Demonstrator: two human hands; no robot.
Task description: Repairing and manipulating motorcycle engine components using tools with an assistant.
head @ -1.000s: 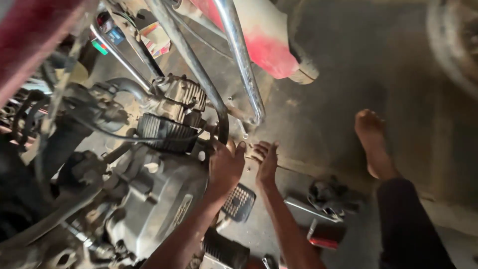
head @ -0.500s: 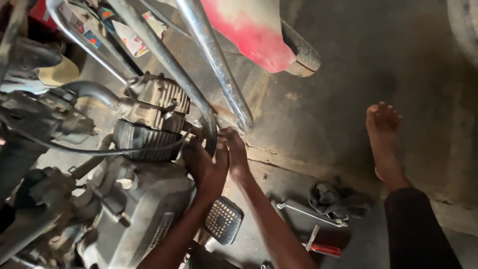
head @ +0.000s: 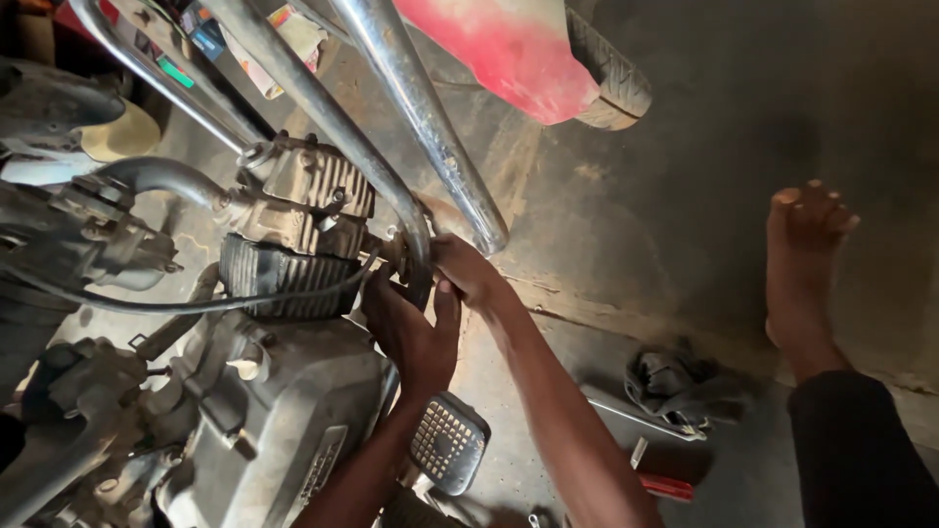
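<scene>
A motorcycle engine (head: 264, 430) fills the lower left, its finned cylinder (head: 293, 259) jutting toward the chrome crash guard tubes (head: 430, 127) that slant down across it. Behind them hangs a red fender (head: 509, 54) over a tyre (head: 611, 73). A bare foot (head: 807, 269) braces on the concrete floor (head: 704, 147), steadying the crouch. Both hands meet where the lower tube end joins the cylinder: the left hand (head: 416, 332) cups around the joint from below, fingers curled narrow, while the right hand (head: 465, 269) pinches at the same spot from above; what its fingertips hold I cannot tell. The ribbed footrest pedal (head: 448, 442) sits beneath, with a rag (head: 675, 386) and red-handled tool (head: 665, 484) near.
</scene>
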